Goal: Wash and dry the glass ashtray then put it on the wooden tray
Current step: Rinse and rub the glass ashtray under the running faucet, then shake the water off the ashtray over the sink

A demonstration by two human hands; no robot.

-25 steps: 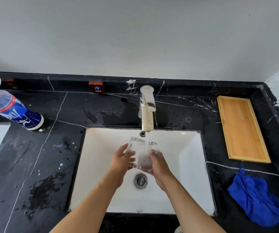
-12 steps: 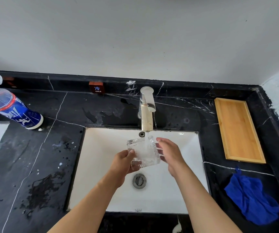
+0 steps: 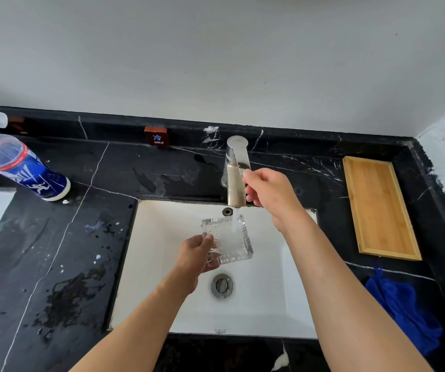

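I hold the ashtray (image 3: 226, 239) over the sink (image 3: 294, 304) in my left hand (image 3: 196, 255), fingers closed on its near-left corner, thumb on the rim. Water from the tap (image 3: 236, 181) runs straight into its hollow. My right hand (image 3: 268, 193) is up at the tap, fingers loosely curled against the spout and lever; whether they actually grip the lever I cannot tell.

The step in hand, as I judge it, is ending the rinse and shutting off the water. To do it well I keep the ashtray low over the basin, tilt it so the water drains out of the hollow, and keep a firm pinch, since wet glass held by one corner is likely to slip. I close the lever gently so the spout does not jolt. The cloth (image 3: 404, 310) lies to the right on the counter (image 3: 55, 264), just in front of the tray (image 3: 379, 208), ready for drying.
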